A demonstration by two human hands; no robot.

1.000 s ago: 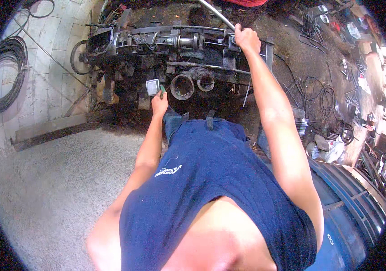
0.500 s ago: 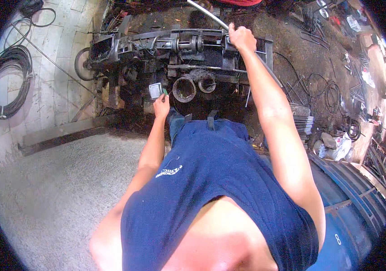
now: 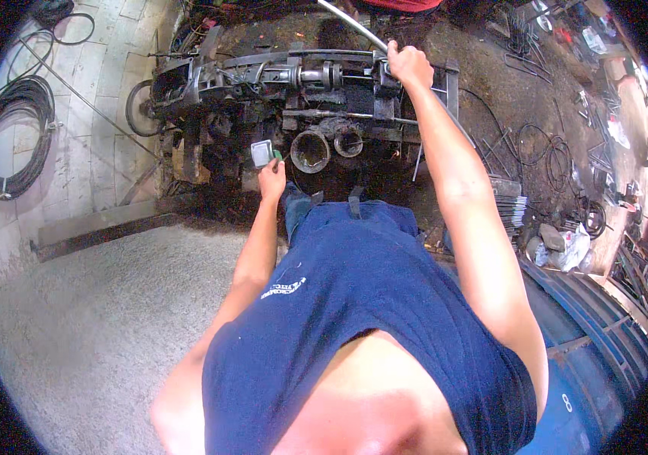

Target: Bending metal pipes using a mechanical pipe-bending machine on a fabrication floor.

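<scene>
My right hand (image 3: 412, 65) is closed around a long pale metal rod (image 3: 354, 26), which slants up and left past the dark machine (image 3: 309, 76). Low on the near side of that machine, my left hand (image 3: 271, 180) has its fingers curled in at a small grey-white box (image 3: 262, 153) with a green part at its edge. Whether the fingers grip the green part or only touch it, I cannot make out. Just right of the left hand, two round open pipe ends (image 3: 310, 152) face me, blackened and greasy.
A coil of black cable (image 3: 14, 140) rests against the pale tiled surface at left. Bundled metal rods (image 3: 511, 208) and a white plastic bag (image 3: 575, 246) lie at right. Loose wire loops (image 3: 544, 152) cover the dirty floor. Blue metal panels (image 3: 582, 356) stand at lower right.
My right hand and the rod have shifted very slightly to the right. My left hand stays at the small box.
</scene>
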